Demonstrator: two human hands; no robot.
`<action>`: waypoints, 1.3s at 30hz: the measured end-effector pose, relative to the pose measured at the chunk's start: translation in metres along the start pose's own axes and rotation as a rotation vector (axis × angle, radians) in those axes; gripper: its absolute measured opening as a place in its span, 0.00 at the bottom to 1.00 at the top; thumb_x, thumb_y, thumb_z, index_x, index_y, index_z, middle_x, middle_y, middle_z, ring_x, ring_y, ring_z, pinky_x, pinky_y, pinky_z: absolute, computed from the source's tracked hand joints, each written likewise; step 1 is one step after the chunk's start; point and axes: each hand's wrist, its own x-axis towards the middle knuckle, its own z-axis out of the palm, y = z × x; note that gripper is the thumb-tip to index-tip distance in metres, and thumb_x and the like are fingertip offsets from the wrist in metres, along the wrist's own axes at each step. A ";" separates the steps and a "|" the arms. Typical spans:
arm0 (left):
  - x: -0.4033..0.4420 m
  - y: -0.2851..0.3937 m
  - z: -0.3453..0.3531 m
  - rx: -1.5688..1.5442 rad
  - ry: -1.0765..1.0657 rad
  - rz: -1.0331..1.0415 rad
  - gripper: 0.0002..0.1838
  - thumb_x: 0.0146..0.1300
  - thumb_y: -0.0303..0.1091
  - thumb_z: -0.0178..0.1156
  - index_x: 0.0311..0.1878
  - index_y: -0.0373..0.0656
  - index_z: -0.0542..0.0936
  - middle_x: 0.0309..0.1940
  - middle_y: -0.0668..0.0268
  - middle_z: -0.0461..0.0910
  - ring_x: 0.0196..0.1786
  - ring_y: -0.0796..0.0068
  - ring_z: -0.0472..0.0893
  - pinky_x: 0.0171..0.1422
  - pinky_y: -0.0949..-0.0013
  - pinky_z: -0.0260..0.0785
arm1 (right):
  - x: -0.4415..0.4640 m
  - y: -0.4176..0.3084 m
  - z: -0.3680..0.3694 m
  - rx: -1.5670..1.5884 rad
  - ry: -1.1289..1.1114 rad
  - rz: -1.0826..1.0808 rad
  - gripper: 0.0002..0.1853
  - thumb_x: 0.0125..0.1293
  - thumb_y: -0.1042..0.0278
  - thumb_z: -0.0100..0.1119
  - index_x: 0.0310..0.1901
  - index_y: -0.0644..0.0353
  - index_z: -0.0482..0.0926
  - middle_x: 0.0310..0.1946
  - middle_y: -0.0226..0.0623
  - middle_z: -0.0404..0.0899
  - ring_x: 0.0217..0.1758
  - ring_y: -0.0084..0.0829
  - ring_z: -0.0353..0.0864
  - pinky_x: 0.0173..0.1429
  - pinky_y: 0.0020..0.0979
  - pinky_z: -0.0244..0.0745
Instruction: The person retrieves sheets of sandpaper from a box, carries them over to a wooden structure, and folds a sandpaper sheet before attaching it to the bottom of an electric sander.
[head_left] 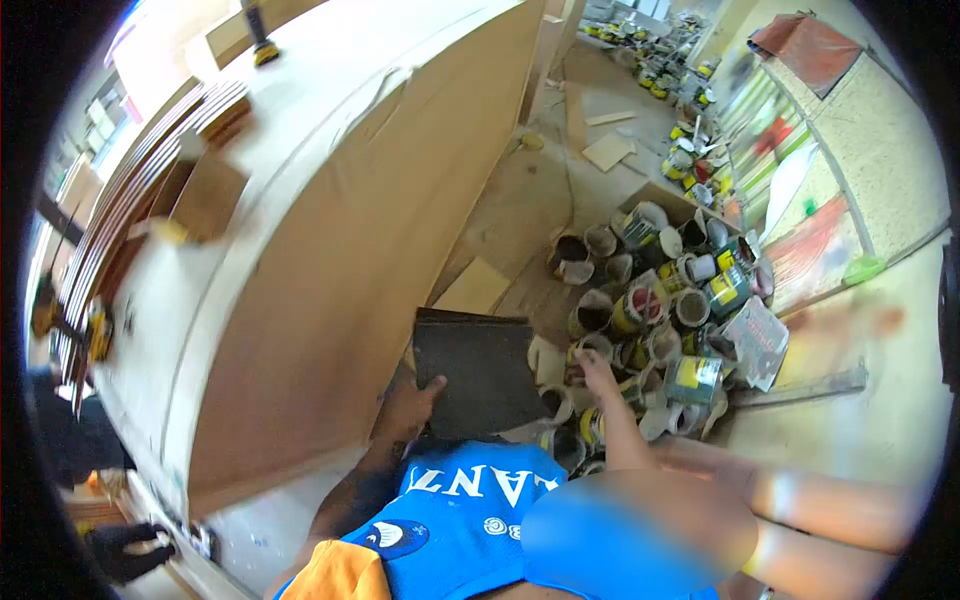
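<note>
A stack of thin dark rectangular sheets (pixel 474 375) is in front of the blue shirt. My left hand (pixel 417 404) grips its left edge, with the thumb lying on the top face. To the right of the sheets, my right hand (pixel 592 370) is over the near cans, its fingers apart and pointing left. Nothing shows between those fingers; whether they touch a can rim is unclear. Beside the stack's right edge is a pale flat piece (pixel 547 361). Used paint cans (pixel 641 304) are heaped just beyond and right of my right hand.
A long workbench (pixel 320 260) with a pale top runs along the left, bearing curved strips (pixel 150 220), a cardboard box (pixel 207 192) and power tools (pixel 264 50). Board offcuts (pixel 473 287) lie on the floor. More cans stand farther back. A person in dark clothing (pixel 80 430) is at far left.
</note>
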 end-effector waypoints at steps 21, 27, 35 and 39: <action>0.537 0.556 0.095 -0.203 -0.572 0.479 0.28 0.66 0.48 0.72 0.55 0.31 0.84 0.46 0.57 0.88 0.46 0.66 0.86 0.54 0.61 0.79 | 0.539 -0.326 -0.139 1.058 0.153 -0.146 0.41 0.66 0.37 0.66 0.71 0.59 0.70 0.68 0.44 0.74 0.69 0.47 0.72 0.75 0.48 0.61; 0.633 0.730 0.116 -0.317 -0.849 0.384 0.25 0.68 0.42 0.70 0.59 0.32 0.82 0.51 0.59 0.86 0.55 0.69 0.83 0.62 0.62 0.76 | 0.619 -0.484 -0.236 1.174 0.012 -0.147 0.38 0.71 0.36 0.55 0.72 0.57 0.70 0.68 0.46 0.74 0.69 0.48 0.72 0.73 0.50 0.65; 0.754 0.877 0.220 -0.402 -1.142 0.434 0.32 0.68 0.47 0.70 0.66 0.32 0.76 0.57 0.58 0.83 0.58 0.68 0.82 0.65 0.62 0.74 | 0.755 -0.533 -0.353 1.176 0.084 -0.377 0.36 0.75 0.34 0.41 0.71 0.56 0.70 0.67 0.46 0.74 0.66 0.49 0.76 0.68 0.52 0.73; 0.819 0.945 0.289 -0.449 -1.229 0.495 0.32 0.69 0.51 0.68 0.65 0.34 0.78 0.55 0.59 0.84 0.56 0.68 0.83 0.62 0.62 0.76 | 0.810 -0.575 -0.392 1.110 0.213 -0.480 0.36 0.75 0.34 0.40 0.69 0.57 0.70 0.64 0.46 0.77 0.63 0.47 0.79 0.65 0.50 0.76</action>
